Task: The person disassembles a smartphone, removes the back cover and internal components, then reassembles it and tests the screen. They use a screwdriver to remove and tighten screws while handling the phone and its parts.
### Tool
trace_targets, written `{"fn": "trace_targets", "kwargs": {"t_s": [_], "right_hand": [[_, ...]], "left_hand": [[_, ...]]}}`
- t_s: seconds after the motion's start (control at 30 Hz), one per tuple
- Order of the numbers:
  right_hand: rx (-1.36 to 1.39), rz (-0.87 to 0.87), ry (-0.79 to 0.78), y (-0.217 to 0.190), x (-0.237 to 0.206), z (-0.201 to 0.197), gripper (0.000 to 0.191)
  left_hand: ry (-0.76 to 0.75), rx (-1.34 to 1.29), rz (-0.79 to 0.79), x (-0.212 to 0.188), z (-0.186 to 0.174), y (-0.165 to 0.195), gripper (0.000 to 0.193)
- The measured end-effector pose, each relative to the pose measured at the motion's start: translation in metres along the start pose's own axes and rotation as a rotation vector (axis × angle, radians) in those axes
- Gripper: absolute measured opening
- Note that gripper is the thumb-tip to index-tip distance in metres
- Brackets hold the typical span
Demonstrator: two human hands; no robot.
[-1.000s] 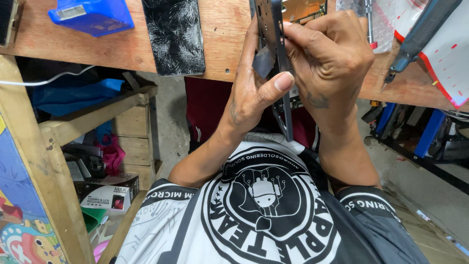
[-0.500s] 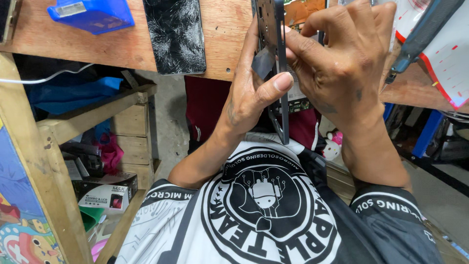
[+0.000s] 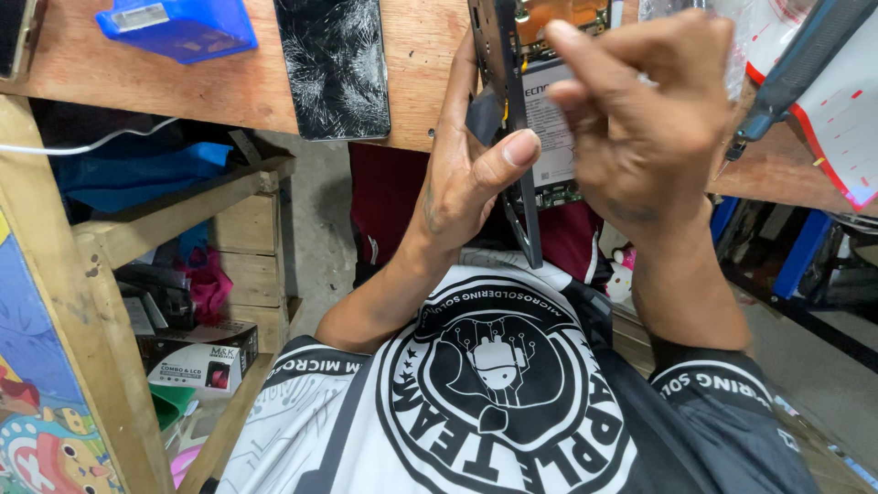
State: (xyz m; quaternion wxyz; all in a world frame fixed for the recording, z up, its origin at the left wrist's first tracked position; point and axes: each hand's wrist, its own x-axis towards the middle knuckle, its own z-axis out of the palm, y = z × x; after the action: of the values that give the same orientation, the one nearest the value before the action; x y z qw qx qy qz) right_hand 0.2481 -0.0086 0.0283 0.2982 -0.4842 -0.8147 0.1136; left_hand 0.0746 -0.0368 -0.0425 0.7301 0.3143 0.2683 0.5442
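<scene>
An opened phone body (image 3: pixel 529 110), its battery and orange circuit board showing, is tilted on edge above my lap. My left hand (image 3: pixel 466 174) grips its lower left edge, thumb pressed against the frame. My right hand (image 3: pixel 636 128) hovers over the phone's exposed inside, fingers bunched together at its surface. I cannot tell whether the fingers pinch anything. A cracked black screen panel (image 3: pixel 334 64) lies on the wooden bench (image 3: pixel 247 91) to the left of my left hand.
A blue plastic tray (image 3: pixel 178 26) sits on the bench at the far left. A dark tool handle (image 3: pixel 786 78) and red-and-white paper (image 3: pixel 841 119) lie at the right. Under the bench stand wooden shelves (image 3: pixel 183 220) with boxes and cloth.
My right hand has risen and shifted right, off the phone's lower edge and over its open inside. The phone now shows more of its battery. My left hand keeps its grip.
</scene>
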Motion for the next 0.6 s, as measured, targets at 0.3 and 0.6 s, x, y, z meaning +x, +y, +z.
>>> {"fn": "trace_targets", "kwargs": {"t_s": [0.3,0.6], "right_hand": [[0.3,0.311,-0.234,-0.061,-0.011,-0.043,0.034],[0.184,0.384,-0.192,-0.067,-0.005,-0.042,0.026]], "left_hand": [[0.041,0.05,0.076,0.005,-0.003,-0.003,0.096],[0.071,0.076,0.144,0.008,-0.001,-0.004,0.098]]}}
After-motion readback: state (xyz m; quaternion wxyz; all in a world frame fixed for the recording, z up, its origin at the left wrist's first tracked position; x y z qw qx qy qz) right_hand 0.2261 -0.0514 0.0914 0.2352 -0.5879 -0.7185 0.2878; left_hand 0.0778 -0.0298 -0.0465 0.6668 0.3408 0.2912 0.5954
